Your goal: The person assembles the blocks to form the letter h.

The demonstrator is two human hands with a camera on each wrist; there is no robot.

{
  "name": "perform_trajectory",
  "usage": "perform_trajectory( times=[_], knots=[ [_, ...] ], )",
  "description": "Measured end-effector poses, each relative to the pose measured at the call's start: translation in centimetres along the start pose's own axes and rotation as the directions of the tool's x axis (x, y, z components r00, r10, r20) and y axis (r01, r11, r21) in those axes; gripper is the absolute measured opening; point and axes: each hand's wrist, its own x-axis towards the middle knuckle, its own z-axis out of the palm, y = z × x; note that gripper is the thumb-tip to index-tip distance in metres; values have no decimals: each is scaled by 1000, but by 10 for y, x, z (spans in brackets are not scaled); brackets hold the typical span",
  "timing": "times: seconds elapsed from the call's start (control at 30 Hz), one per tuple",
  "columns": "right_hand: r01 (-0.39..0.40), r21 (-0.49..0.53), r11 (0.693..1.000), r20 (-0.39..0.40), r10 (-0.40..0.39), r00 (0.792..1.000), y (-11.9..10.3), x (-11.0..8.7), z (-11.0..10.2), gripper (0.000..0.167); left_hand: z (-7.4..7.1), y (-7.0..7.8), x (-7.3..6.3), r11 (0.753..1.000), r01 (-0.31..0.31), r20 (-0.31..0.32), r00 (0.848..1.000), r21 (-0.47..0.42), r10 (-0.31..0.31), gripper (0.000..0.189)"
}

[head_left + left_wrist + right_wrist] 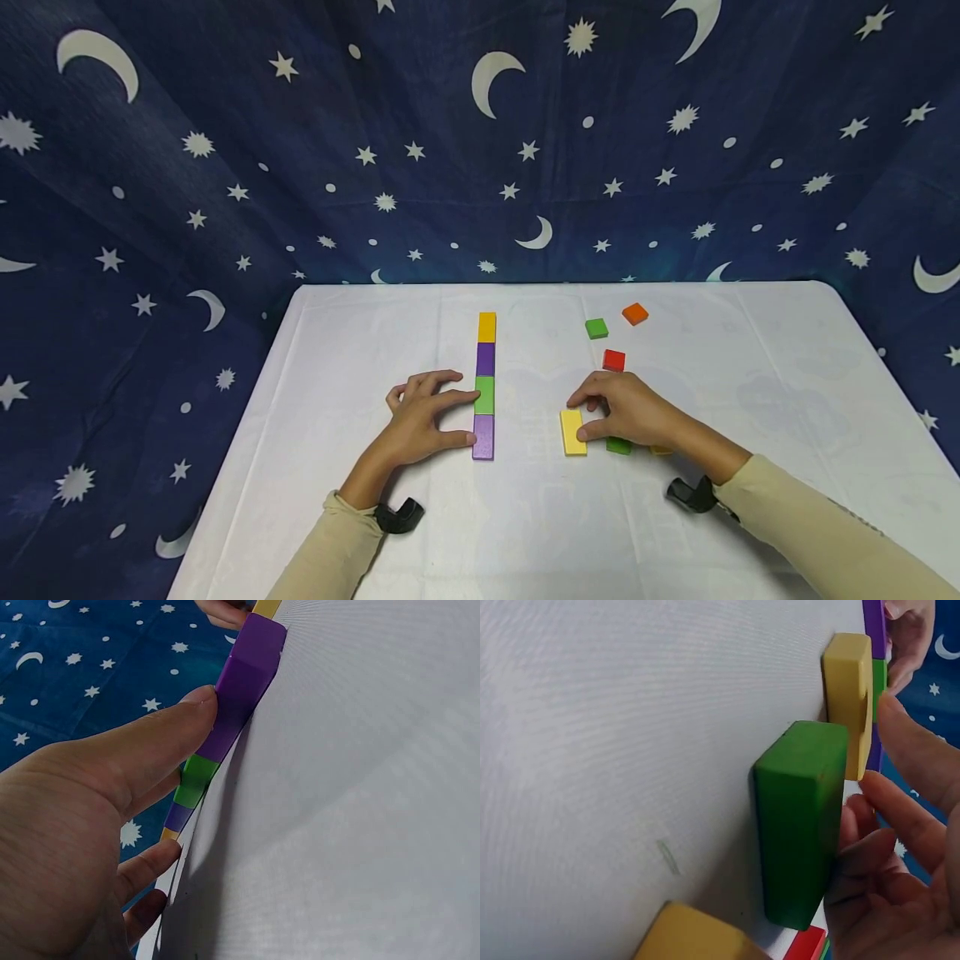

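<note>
A straight row of blocks lies end to end on the table: a light purple block (483, 437) nearest, then a light green block (484, 395), a dark purple block (485, 359) and an orange-yellow block (487, 327). My left hand (420, 421) rests along the row's left side, fingers extended, thumb against the light purple block and index fingertip at the green one. To the right of the row, my right hand (626, 408) holds a pale yellow block (573, 432) between thumb and index finger. Beneath that hand is a dark green block (799, 825), partly hidden in the head view.
Beyond the right hand lie a red block (613, 360), a small green block (596, 328) and an orange block (635, 313). Another yellow block (694, 937) sits near the right wrist. A dark blue curtain (450, 100) with moons and stars hangs behind the white table (337, 333).
</note>
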Motion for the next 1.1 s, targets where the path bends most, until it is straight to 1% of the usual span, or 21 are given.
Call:
perform_trajectory(
  times=[0.13, 0.23, 0.3, 0.37, 0.47, 0.6, 0.73, 0.9, 1.0, 1.1],
  knots=[
    [5, 22, 1000, -69, -3, 998, 2, -2, -4, 33, 0, -1, 0, 1000, -1, 0, 1000, 0, 1, 62],
    [3, -15, 1000, -131, -5, 991, 5, -6, -9, 28, 1, -2, 1, 1000, 2, 3, 1000, 2, -2, 62],
    [-12, -52, 999, -150, 4, 989, 8, -8, -13, 27, 1, -2, 1, 1000, 3, 4, 1000, 2, -3, 62],
    [-32, -91, 995, -149, 18, 989, 11, -11, -15, 28, 1, -2, 1, 1000, 3, 2, 1000, 3, -3, 62],
    [-45, -134, 990, -124, 29, 992, 16, -16, -17, 32, 1, -2, 1, 1000, 0, -3, 1000, 2, 0, 62],
    [-30, -183, 983, -106, 11, 994, 25, -24, -17, 38, 1, -1, 0, 1000, -3, -5, 1000, -2, 3, 62],
    [-12, -223, 975, -117, -14, 993, 32, -30, -16, 44, 1, -2, 0, 1000, -2, -3, 1000, -5, 2, 62],
    [-13, -227, 974, -106, -11, 994, 35, -34, -18, 52, 0, -1, 0, 1000, -3, -9, 1000, -6, 3, 61],
    [-13, -224, 975, -94, -9, 995, 35, -35, -19, 51, 0, -1, 0, 1000, -1, -9, 1000, -6, 1, 61],
    [-11, -225, 974, -100, -12, 995, 34, -36, -18, 49, 0, -1, 0, 1000, 0, -7, 1000, -8, -1, 62]
  ],
)
